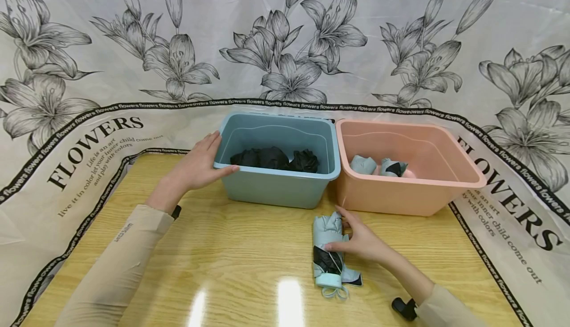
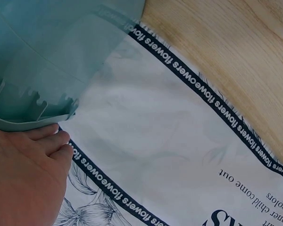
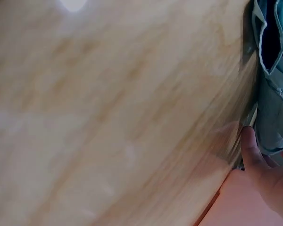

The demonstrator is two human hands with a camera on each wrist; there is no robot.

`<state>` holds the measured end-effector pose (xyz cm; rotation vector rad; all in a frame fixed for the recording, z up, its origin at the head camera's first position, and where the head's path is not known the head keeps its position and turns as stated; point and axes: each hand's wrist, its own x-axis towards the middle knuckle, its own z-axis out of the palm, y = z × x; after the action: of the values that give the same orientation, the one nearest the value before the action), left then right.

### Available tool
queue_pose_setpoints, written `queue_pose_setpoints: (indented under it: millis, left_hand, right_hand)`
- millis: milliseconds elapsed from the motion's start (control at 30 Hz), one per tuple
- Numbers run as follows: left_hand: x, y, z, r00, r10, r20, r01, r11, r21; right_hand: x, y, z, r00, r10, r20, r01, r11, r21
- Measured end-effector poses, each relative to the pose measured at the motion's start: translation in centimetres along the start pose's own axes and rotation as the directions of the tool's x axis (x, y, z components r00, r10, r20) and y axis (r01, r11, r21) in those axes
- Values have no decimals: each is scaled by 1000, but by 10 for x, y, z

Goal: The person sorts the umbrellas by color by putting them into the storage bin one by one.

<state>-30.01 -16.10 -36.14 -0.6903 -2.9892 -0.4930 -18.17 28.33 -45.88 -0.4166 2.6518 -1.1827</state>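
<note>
A folded pale blue umbrella (image 1: 327, 243) with a black patch lies on the table, its handle and cord loop toward me. Beside its right side is my right hand (image 1: 362, 240), thumb over the umbrella and fingers spread near its far end. In the right wrist view, a fingertip (image 3: 248, 136) shows right at the umbrella (image 3: 276, 108). My left hand (image 1: 200, 163) rests against the left front corner of a blue bin (image 1: 276, 188), thumb along the front rim and fingers extended along the side. Several black bundles (image 1: 273, 159) sit inside the bin.
A pink bin (image 1: 387, 198) stands right beside the blue one, with two pale blue bundles (image 1: 362, 164) in it. A white cloth (image 1: 285, 79) with printed flowers hangs behind the bins and lies along the sides of the wooden table (image 1: 231, 248).
</note>
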Motion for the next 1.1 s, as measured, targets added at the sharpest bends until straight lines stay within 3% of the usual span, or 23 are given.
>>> queue_pose_setpoints:
  millis: [133, 333, 500, 733, 1100]
  left_hand:
    - [0, 0, 1, 1000, 3, -7, -3, 1000, 5]
    - [0, -1, 1, 1000, -1, 13, 1, 1000, 8]
    - [1, 0, -1, 1000, 7, -6, -7, 1000, 9]
    - [1, 0, 0, 1000, -5, 6, 5, 1000, 9]
    - [0, -1, 2, 1000, -2, 5, 2, 1000, 6]
  right_hand:
    - [3, -3, 2, 1000, -2, 29, 4, 998, -61]
    - [5, -2, 4, 998, -7, 69, 12, 997, -73]
    - [8, -2, 6, 997, -14, 71, 20, 996, -81]
    - [12, -6, 9, 998, -29, 49, 32, 997, -71]
    - [9, -18, 19, 998, -48, -50, 47, 999, -19]
